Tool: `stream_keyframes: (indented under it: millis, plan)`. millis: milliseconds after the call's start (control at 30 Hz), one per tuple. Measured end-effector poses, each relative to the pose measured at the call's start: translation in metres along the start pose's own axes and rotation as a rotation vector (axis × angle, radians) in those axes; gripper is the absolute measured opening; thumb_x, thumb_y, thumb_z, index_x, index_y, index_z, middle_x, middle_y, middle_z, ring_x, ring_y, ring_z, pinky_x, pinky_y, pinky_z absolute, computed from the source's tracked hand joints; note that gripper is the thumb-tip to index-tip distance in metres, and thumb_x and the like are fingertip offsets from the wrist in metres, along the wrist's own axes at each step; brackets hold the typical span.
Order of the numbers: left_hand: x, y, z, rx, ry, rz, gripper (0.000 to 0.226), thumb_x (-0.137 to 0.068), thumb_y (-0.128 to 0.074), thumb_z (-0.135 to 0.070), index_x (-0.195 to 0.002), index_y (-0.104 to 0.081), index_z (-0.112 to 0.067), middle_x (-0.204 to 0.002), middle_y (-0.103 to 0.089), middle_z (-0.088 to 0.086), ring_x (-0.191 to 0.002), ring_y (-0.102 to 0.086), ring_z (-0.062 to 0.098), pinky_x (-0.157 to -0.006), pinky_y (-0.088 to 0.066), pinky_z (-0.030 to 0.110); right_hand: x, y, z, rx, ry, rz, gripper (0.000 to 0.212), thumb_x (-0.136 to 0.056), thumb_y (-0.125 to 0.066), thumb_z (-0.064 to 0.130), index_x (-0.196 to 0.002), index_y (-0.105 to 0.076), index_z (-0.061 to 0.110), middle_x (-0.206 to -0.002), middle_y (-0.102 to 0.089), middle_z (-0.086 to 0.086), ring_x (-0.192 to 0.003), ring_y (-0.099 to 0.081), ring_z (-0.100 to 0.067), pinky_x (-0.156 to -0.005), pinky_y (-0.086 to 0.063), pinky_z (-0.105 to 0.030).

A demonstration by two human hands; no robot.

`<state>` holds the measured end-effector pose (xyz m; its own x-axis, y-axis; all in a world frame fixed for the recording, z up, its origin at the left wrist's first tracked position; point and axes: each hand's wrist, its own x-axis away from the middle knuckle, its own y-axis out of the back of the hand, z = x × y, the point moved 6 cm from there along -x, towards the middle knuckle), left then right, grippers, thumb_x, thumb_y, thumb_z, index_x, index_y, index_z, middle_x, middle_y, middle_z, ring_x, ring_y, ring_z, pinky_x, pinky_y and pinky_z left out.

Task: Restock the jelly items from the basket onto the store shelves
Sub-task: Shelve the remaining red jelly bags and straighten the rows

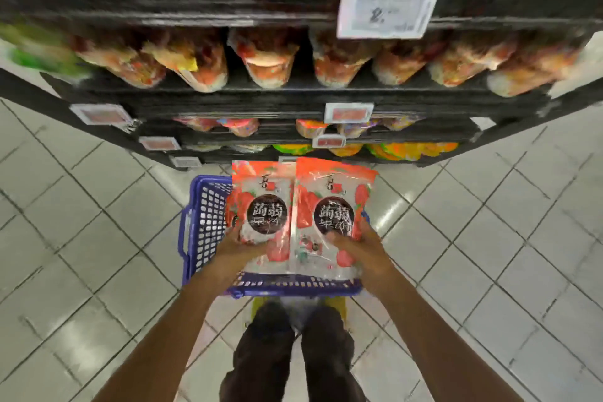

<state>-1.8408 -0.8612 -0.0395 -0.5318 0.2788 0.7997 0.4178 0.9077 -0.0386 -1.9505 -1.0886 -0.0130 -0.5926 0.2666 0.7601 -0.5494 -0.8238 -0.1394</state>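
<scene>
Just below the centre of the frame, two red jelly bags are held side by side, upright, above a blue basket (202, 222) that stands on the pale tiled floor (81, 222). The left hand (241, 246) grips the left jelly bag (264, 202) at its lower left corner, with the thumb laid across the front and the other fingers curled behind the edge, where they are out of sight. The right hand (359, 250) holds the right jelly bag (332, 206) in the same way at its lower right, thumb pressed on the front and fingers wrapped round the right edge. The two bags touch along their inner edges, and their tops reach up in front of the lowest shelf. Each bag bears a dark round label with white characters. The shelves (261, 98) fill the upper half of the frame, dark and blurred, with a row of red and orange packs (267, 59) lying on the nearest one. A white price tag (388, 8) hangs at the upper right. At the bottom centre, the person's legs (293, 352) in dark trousers stand just behind the basket.
</scene>
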Motion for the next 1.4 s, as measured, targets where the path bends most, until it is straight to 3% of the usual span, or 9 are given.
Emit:
stream_keyframes:
  millis: [100, 200, 333, 600, 800, 967, 1167, 1267, 1400]
  plan:
    - [0.068, -0.01, -0.083, -0.014, -0.109, 0.018, 0.075, -0.063, -0.088, -0.01, -0.131, -0.055, -0.014, -0.094, -0.076, -0.016, -0.088, -0.071, 0.001, -0.066, -0.057, 0.018, 0.071, -0.012, 0.079, 0.036, 0.101, 0.052, 0.049, -0.074, -0.08, 0.002, -0.119, -0.06, 0.008, -0.078, -0.067, 0.007, -0.065, -0.061, -0.003, -0.055, -0.049, -0.017]
    - [0.134, -0.017, -0.164, -0.03, -0.234, 0.046, 0.096, -0.056, -0.092, -0.008, -0.14, -0.047, -0.016, -0.127, -0.067, 0.0, -0.118, -0.062, 0.02, -0.093, -0.055, 0.036, 0.135, -0.021, 0.154, 0.048, 0.209, -0.005, 0.019, -0.078, -0.078, 0.002, -0.085, -0.06, 0.002, -0.059, -0.047, 0.003, -0.058, -0.048, -0.014, -0.059, -0.043, -0.029]
    - [0.217, -0.022, -0.264, -0.01, -0.461, 0.082, 0.108, -0.043, -0.098, -0.016, -0.14, -0.048, -0.021, -0.137, -0.058, 0.008, -0.127, -0.054, 0.027, -0.106, -0.045, 0.046, 0.212, -0.04, 0.243, 0.026, 0.438, -0.025, 0.034, -0.07, -0.08, 0.013, -0.051, -0.053, 0.023, -0.045, -0.049, 0.006, -0.042, -0.049, -0.008, -0.046, -0.041, -0.019]
    - [0.33, -0.024, -0.377, -0.072, -0.789, 0.09, 0.056, -0.054, -0.09, -0.019, -0.103, -0.066, -0.028, -0.092, -0.076, -0.01, -0.083, -0.072, 0.008, -0.064, -0.056, 0.02, 0.319, -0.062, 0.338, -0.103, 0.705, -0.057, 0.032, -0.069, -0.083, 0.017, -0.055, -0.055, 0.02, -0.049, -0.055, 0.002, -0.052, -0.059, -0.011, -0.057, -0.051, -0.026]
    - [0.363, -0.04, -0.406, 0.015, -0.837, 0.158, 0.04, -0.055, -0.092, -0.027, -0.091, -0.074, -0.029, -0.087, -0.077, -0.006, -0.083, -0.072, 0.013, -0.065, -0.057, 0.024, 0.374, -0.055, 0.364, -0.116, 0.795, -0.135, 0.027, -0.069, -0.081, 0.031, -0.058, -0.056, 0.028, -0.059, -0.064, 0.003, -0.068, -0.072, -0.018, -0.053, -0.053, -0.025]
    - [0.369, -0.074, -0.406, 0.086, -0.801, 0.237, 0.03, -0.064, -0.077, -0.034, -0.093, -0.073, -0.03, -0.091, -0.077, -0.007, -0.082, -0.073, 0.008, -0.067, -0.054, 0.026, 0.395, -0.033, 0.369, -0.178, 0.81, -0.207, 0.03, -0.068, -0.081, 0.04, -0.076, -0.06, 0.019, -0.096, -0.074, -0.015, -0.092, -0.073, -0.032, -0.076, -0.059, -0.049]
    - [0.366, -0.118, -0.413, 0.055, -0.832, 0.295, 0.026, -0.073, -0.082, -0.025, -0.096, -0.076, -0.035, -0.101, -0.077, -0.001, -0.093, -0.073, 0.015, -0.068, -0.056, 0.019, 0.395, 0.014, 0.385, -0.253, 0.856, -0.285, 0.015, -0.081, -0.076, 0.024, -0.093, -0.067, 0.023, -0.103, -0.073, -0.012, -0.102, -0.068, -0.037, -0.088, -0.055, -0.055]
    - [0.361, -0.14, -0.421, 0.023, -0.843, 0.301, 0.027, -0.072, -0.08, -0.026, -0.095, -0.075, -0.039, -0.101, -0.077, -0.003, -0.092, -0.073, 0.013, -0.067, -0.056, 0.018, 0.392, 0.037, 0.398, -0.251, 0.884, -0.298, 0.035, -0.082, -0.076, 0.03, -0.115, -0.063, 0.025, -0.114, -0.071, -0.007, -0.109, -0.067, -0.032, -0.096, -0.05, -0.058]
    - [0.346, -0.162, -0.433, -0.009, -0.832, 0.246, 0.031, -0.068, -0.08, -0.031, -0.097, -0.074, -0.028, -0.099, -0.077, 0.0, -0.091, -0.073, 0.018, -0.068, -0.057, 0.023, 0.381, 0.069, 0.416, -0.215, 0.893, -0.329, 0.026, -0.084, -0.074, 0.026, -0.109, -0.067, 0.023, -0.111, -0.073, -0.007, -0.104, -0.07, -0.029, -0.092, -0.053, -0.059]
